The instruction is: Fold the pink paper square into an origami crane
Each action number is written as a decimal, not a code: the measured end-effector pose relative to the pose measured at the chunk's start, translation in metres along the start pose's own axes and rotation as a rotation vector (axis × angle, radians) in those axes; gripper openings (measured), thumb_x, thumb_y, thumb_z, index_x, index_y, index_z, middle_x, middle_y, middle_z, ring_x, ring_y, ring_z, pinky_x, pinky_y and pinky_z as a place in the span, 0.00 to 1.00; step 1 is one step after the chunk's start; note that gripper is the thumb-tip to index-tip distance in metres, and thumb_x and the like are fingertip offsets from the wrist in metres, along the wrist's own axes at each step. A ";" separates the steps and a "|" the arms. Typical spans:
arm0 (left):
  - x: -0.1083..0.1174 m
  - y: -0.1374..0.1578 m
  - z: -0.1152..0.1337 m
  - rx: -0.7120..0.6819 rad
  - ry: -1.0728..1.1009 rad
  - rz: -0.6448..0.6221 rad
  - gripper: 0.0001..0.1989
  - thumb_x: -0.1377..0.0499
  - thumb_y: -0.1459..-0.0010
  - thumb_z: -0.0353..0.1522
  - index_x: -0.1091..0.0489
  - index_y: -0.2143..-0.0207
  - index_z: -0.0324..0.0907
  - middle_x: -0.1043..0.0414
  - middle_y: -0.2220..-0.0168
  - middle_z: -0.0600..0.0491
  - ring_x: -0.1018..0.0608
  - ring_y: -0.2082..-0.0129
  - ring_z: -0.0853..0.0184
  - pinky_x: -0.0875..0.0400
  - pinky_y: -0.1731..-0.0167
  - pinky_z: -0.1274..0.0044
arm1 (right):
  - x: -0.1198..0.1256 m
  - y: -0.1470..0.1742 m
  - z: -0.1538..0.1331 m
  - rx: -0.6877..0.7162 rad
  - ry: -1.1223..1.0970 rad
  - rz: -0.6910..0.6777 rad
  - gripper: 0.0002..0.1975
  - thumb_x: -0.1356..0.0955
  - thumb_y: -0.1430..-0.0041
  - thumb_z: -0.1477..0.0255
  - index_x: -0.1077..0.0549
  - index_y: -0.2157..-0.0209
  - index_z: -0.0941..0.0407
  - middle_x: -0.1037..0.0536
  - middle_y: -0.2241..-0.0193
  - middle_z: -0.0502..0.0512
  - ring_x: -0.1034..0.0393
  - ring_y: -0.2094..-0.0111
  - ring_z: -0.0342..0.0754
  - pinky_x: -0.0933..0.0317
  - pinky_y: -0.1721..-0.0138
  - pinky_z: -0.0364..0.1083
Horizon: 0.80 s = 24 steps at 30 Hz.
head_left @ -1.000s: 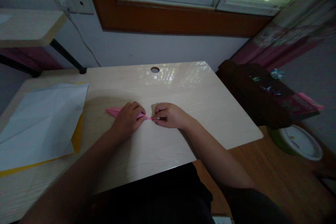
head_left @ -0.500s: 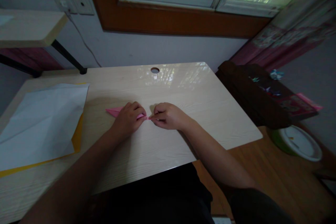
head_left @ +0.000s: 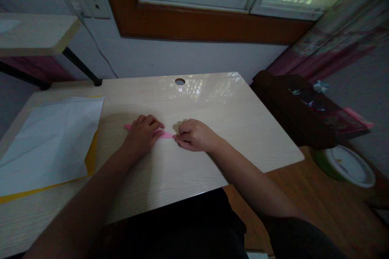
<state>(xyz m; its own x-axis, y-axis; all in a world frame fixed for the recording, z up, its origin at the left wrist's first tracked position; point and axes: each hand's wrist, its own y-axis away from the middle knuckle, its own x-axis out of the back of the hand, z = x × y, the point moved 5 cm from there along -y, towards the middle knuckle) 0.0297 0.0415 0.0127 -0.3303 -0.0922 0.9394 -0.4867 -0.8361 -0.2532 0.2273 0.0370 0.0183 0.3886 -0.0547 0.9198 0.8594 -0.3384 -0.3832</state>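
Observation:
A slim piece of folded pink paper [head_left: 166, 134] lies on the pale wooden table [head_left: 188, 174], narrowing to a point at each end. My left hand [head_left: 142, 131] is closed over its middle, thumb and fingers along the fold, and hides much of that part. At the right tip, my right hand [head_left: 194, 134] pinches the paper between thumb and fingertips. The left tip pokes out beyond my left hand.
White sheets [head_left: 51, 141] over a yellow sheet [head_left: 91, 158] lie on the table's left. A raised shelf [head_left: 33, 34] stands behind them. Right of the table are a brown sofa [head_left: 279, 93] and a round white-topped bin [head_left: 349, 166].
My left hand has slid left along the folded paper, baring more pink near the right tip. My right hand stays pinched at the tip, nearly in place.

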 end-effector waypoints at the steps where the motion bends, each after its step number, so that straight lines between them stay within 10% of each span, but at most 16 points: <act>1: 0.000 0.001 -0.002 0.009 -0.021 -0.004 0.10 0.40 0.35 0.36 0.24 0.53 0.46 0.27 0.53 0.46 0.30 0.53 0.54 0.33 0.50 0.60 | 0.000 0.000 0.000 0.001 -0.002 0.003 0.11 0.34 0.32 0.67 0.19 0.60 0.54 0.27 0.70 0.54 0.34 0.66 0.48 0.44 0.62 0.49; 24: -0.004 0.010 -0.055 0.178 -0.108 0.142 0.23 0.43 0.34 0.46 0.32 0.41 0.46 0.35 0.37 0.41 0.42 0.31 0.48 0.47 0.34 0.52 | 0.000 -0.004 -0.006 -0.021 0.029 -0.020 0.15 0.37 0.31 0.68 0.21 0.68 0.55 0.25 0.70 0.54 0.34 0.67 0.47 0.46 0.62 0.49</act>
<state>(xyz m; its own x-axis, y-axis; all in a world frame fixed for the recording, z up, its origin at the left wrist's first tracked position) -0.0180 0.0630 -0.0059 -0.2921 -0.2649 0.9190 -0.2885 -0.8917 -0.3487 0.2217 0.0324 0.0207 0.3616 -0.0755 0.9293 0.8596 -0.3590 -0.3636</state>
